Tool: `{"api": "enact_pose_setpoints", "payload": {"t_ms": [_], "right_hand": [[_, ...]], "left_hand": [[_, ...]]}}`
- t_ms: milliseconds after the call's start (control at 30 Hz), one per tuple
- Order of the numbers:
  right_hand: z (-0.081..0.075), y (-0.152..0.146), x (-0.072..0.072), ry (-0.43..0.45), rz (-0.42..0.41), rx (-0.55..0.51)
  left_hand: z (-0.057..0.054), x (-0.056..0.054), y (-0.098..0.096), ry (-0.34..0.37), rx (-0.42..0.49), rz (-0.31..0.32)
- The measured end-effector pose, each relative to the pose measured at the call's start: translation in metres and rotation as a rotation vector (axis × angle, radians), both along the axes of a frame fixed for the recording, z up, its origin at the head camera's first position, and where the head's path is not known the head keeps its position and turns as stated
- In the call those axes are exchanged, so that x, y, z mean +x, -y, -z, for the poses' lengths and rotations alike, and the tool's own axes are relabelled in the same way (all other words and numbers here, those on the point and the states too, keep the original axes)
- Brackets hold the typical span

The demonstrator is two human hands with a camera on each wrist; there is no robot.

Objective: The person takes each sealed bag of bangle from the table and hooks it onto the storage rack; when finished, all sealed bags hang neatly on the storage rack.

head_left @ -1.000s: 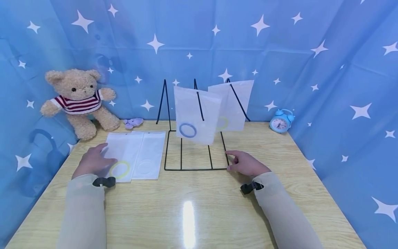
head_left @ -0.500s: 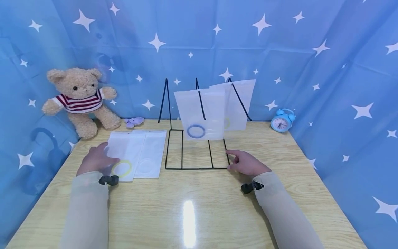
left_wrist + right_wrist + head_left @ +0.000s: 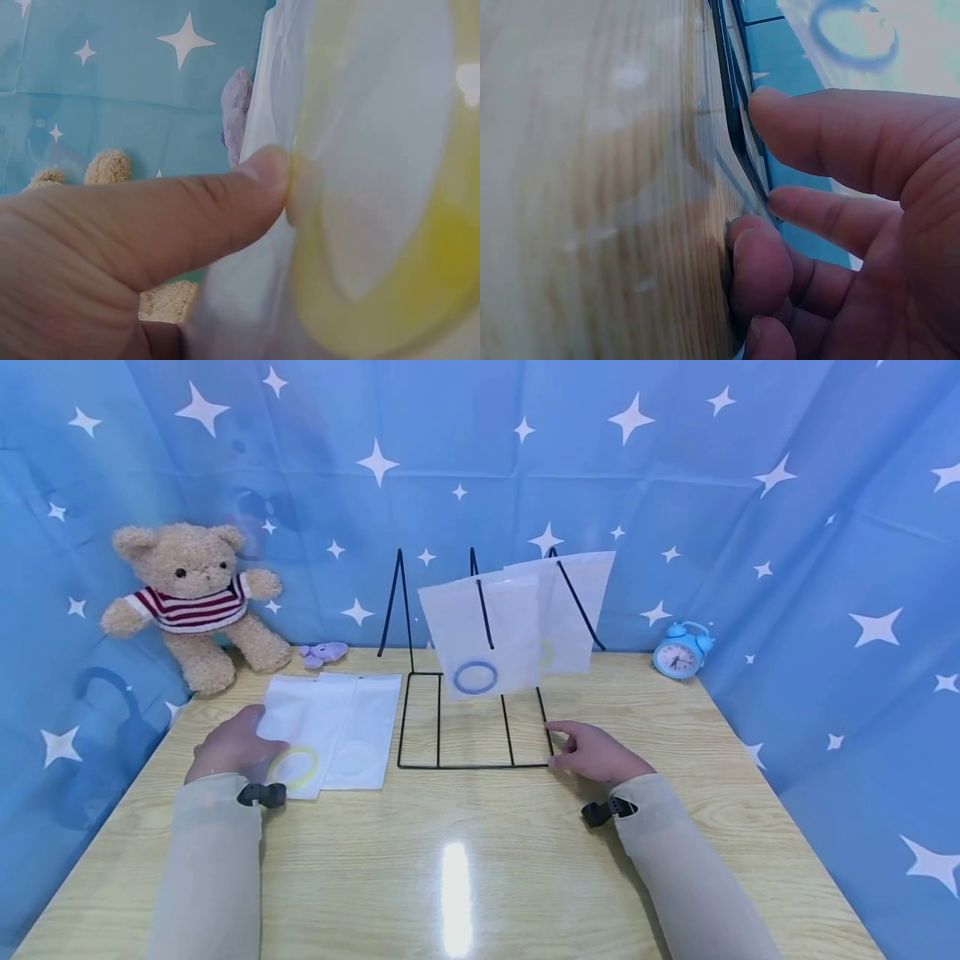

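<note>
My left hand [image 3: 232,747] lies on the left edge of a white bag [image 3: 303,718] that is flat on the table. Its thumb [image 3: 187,217] touches the bag beside the yellow ring [image 3: 420,285] inside. A second flat bag [image 3: 367,727] overlaps it on the right. My right hand [image 3: 592,752] rests on the table with its fingertips [image 3: 780,202] against the front right corner of the black wire rack [image 3: 472,766]. On the rack's prongs hang a bag with a blue ring [image 3: 476,677] and, behind it, another bag [image 3: 581,610].
A teddy bear [image 3: 191,597] and a small purple toy [image 3: 322,652] sit at the back left of the wooden table [image 3: 465,860]. A blue alarm clock [image 3: 678,653] stands at the back right. Blue star-print cloth walls in three sides.
The hanging bag with the blue ring has swung a little to the right and tilted. Both hands stay where they were.
</note>
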State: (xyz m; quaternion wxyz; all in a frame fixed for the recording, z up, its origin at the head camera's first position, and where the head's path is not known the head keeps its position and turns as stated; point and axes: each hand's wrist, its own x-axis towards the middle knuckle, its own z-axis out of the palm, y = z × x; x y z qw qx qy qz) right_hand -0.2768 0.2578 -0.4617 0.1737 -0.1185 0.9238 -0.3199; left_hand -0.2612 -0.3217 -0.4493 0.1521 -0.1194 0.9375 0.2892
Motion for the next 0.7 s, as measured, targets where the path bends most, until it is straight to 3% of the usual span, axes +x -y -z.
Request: {"api": "enact_pose_setpoints", "payload": {"t_ms": [333, 533, 700], "right_hand": [[0.001, 0.0, -0.002, 0.003, 0.004, 0.008], [-0.001, 0.002, -0.001, -0.003, -0.01, 0.0], [-0.002, -0.001, -0.001, 0.006, -0.01, -0.006]], "left_hand": [[0.004, -0.002, 0.007, -0.019, 0.096, 0.04], [-0.001, 0.001, 0.018, -0.049, 0.171, 0.086], [-0.007, 0.002, 0.021, -0.038, 0.214, 0.084]]}}
